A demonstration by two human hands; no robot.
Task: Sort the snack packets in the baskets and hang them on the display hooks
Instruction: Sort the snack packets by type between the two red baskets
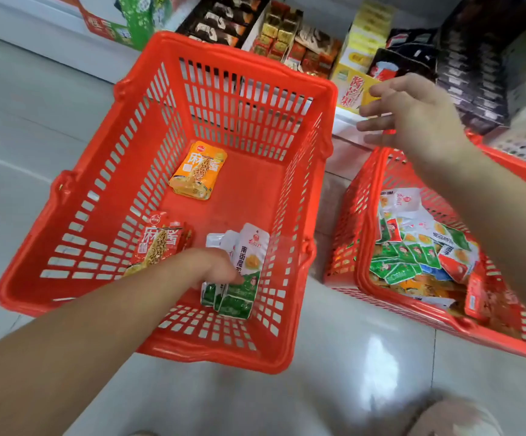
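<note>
The step in hand looks like sorting. The person's left hand (216,267) reaches down into the nearer red basket (257,105), fingers curled round a small bunch of green-and-white snack packets (244,283) that stand on end near its front right corner. Two other kinds lie apart on the same basket floor: an orange packet (198,171) towards the back, and a red packet (161,243) leaning by the left wall, just beside the forearm. The right hand (413,116) hovers open, fingers spread and holding nothing, above the far end of the second red basket (361,234). That basket holds a jumbled heap of mixed packets (422,250) in green, white, red and orange. Behind both baskets a low shelf of boxed sweets (283,36) runs along the floor; no display hooks are in view. By the look of it most of the task lies ahead, since the heap is unsorted and nothing is hung. The next move probably calls for the free hand to pick matching green-and-white packets out of the heap without dragging neighbours along, while the left hand keeps its bunch squared up so the hanging ends stay aligned.
</note>
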